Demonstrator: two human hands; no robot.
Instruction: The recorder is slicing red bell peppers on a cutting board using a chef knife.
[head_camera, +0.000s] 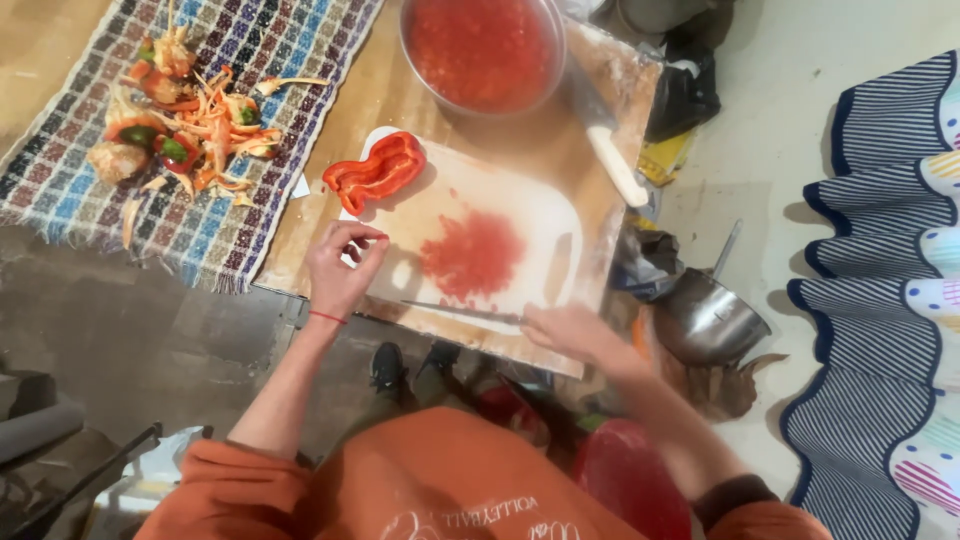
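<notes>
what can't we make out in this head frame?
- Right hand: motion-blurred; grip on the knife handle unclear.
- Metal bowl of red pulp: cut off by the top edge.
- Left hand fingertips: pinched, anything held too small to tell.
- Dark items beside the metal ladle: unidentifiable.

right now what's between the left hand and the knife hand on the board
In the head view, a pile of chopped red pepper and the knife blade lie between the left hand and right hand.

Glossy red pepper (375, 172); matt white plastic board (520, 215); shiny metal bowl (483, 55); woven cloth (250, 60).
</notes>
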